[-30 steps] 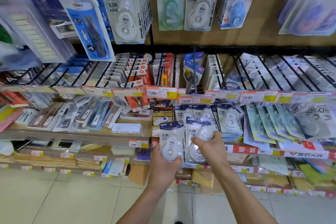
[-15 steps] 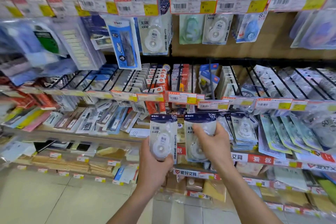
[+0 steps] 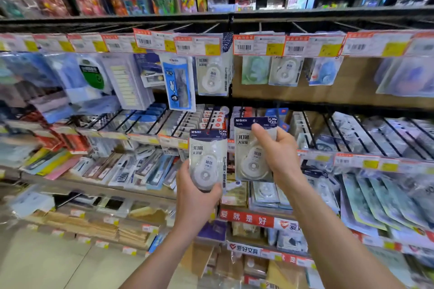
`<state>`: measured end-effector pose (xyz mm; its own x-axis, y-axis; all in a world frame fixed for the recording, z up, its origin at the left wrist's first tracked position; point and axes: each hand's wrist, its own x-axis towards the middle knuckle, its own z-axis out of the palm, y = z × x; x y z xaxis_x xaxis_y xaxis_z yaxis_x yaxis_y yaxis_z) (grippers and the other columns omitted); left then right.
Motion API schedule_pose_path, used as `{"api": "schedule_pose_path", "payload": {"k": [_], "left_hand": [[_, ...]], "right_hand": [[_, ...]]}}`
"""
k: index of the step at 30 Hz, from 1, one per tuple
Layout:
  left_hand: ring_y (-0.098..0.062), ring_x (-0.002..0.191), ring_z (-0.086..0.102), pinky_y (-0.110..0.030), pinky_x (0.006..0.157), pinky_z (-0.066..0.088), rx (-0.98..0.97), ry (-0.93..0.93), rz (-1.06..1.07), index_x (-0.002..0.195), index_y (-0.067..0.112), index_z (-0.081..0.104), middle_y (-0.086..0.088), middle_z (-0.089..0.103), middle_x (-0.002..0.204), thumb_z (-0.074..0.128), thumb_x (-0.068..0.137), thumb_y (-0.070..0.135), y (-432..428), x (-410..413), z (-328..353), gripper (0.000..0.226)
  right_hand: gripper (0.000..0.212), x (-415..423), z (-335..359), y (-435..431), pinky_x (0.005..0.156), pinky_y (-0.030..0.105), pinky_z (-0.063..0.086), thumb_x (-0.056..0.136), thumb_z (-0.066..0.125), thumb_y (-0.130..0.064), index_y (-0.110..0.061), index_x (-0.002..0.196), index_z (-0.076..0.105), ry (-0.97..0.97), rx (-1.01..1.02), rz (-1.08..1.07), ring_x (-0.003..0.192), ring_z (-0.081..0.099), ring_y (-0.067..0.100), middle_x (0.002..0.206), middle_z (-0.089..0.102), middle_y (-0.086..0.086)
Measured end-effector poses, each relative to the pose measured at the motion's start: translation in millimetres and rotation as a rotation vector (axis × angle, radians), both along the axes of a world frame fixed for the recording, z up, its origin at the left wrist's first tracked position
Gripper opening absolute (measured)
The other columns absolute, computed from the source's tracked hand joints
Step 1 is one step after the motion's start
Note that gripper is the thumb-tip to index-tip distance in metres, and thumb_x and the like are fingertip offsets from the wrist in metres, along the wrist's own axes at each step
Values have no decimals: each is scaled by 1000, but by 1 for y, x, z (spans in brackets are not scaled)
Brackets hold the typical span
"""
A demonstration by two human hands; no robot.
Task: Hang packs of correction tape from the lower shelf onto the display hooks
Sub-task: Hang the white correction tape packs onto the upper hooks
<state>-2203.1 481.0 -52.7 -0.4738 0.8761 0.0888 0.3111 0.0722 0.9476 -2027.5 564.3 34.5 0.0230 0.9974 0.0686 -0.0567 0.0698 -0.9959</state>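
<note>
Navy-topped card and clear plastic make up both packs of correction tape, and each is in a hand. The left hand (image 3: pixel 196 195) grips the left pack (image 3: pixel 206 148) round its lower end, fingers curled behind and thumb across the front. The right hand (image 3: pixel 280 155) holds the right pack (image 3: pixel 246 145) a little higher, with the thumb pressed on the card near the top and the fingers wrapped behind. Both packs are upright and face the camera, in front of the middle rows of hooks and above the lower shelf (image 3: pixel 246 218), where more packs lie stacked.

The picking up looks finished, and the step now is carrying the packs to the hooks. A matching hung pack (image 3: pixel 212 76) hangs in the top row under the price tags (image 3: pixel 198 46), so that is probably the target. Its display hook (image 3: pixel 211 27) is mostly hidden behind the tags. The next move should be to raise one pack, line its hang hole up with the tip of the wire and slide it back. The hole cannot be made out, and the right thumb may be covering it, so that grip may need to shift lower first.
</note>
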Motion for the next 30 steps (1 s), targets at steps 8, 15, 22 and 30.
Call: {"api": "schedule_pose_path", "payload": {"k": [8, 15, 22, 30], "left_hand": [[-9, 122, 48, -30, 100, 45, 12, -7, 16, 152, 37, 18, 14, 38, 134, 84, 77, 29, 10, 3, 20, 100], [-9, 122, 47, -26, 97, 43, 11, 9, 46, 154, 31, 18, 11, 38, 136, 83, 78, 27, 8, 6, 27, 100], [-13, 126, 50, -40, 106, 48, 25, 32, 50, 148, 41, 21, 9, 41, 139, 85, 74, 31, 13, 2, 39, 98], [-13, 130, 44, -34, 106, 44, 28, 74, 65, 150, 36, 20, 8, 36, 144, 84, 75, 31, 16, 0, 41, 99]], "right_hand": [[9, -11, 36, 37, 65, 32, 52, 89, 76, -22, -22, 88, 67, -29, 125, 97, 64, 64, 11, 68, 70, -7], [11, -27, 57, 63, 59, 25, 43, 94, 71, -24, -15, 87, 71, -16, 141, 103, 59, 54, 7, 69, 63, -7], [4, -51, 87, 90, 76, 33, 56, 91, 74, -20, -19, 88, 72, 51, 193, 155, 77, 68, 15, 84, 75, 4], [11, -78, 107, 105, 90, 37, 61, 88, 78, -12, -16, 97, 73, 249, 219, 201, 89, 77, 13, 90, 80, -4]]}}
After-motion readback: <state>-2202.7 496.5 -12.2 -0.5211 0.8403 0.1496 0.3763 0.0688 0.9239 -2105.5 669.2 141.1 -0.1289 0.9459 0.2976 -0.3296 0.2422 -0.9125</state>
